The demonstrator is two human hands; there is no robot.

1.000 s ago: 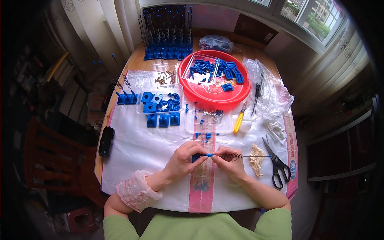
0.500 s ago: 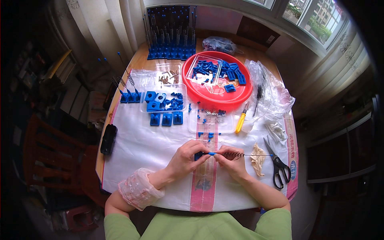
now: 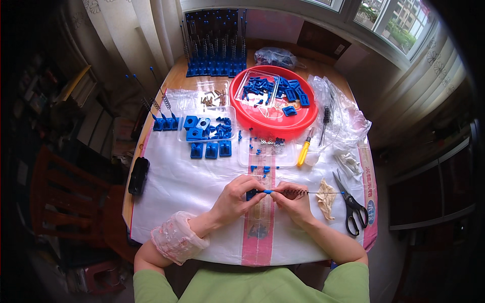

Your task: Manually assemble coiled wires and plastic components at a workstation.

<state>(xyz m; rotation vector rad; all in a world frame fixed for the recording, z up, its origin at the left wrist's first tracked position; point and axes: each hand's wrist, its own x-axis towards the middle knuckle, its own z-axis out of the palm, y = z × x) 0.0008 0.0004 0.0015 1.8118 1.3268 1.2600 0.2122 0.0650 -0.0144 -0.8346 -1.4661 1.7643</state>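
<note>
My left hand (image 3: 239, 193) is closed round a blue plastic base (image 3: 250, 195), mostly hidden by the fingers. My right hand (image 3: 293, 203) pinches the near end of a dark coil spring (image 3: 297, 192) against a small blue piece (image 3: 268, 192) between both hands. From the spring a thin rod (image 3: 326, 193) runs to the right and ends in a blue tip. Just beyond the hands lie several small blue parts (image 3: 266, 170). Three blue bases (image 3: 211, 150) stand in a row farther left. Whether the spring and base are joined is hidden by my fingertips.
A red basin (image 3: 275, 129) holds blue parts; clear trays (image 3: 233, 132) hold blue pieces, metal pins and nuts. Finished-looking spring units (image 3: 217, 68) crowd the back, with more (image 3: 165, 122) at left. Scissors (image 3: 356, 214), a cloth scrap (image 3: 326, 199), and a yellow screwdriver (image 3: 303, 154) lie at right; a black case (image 3: 139, 175) at left.
</note>
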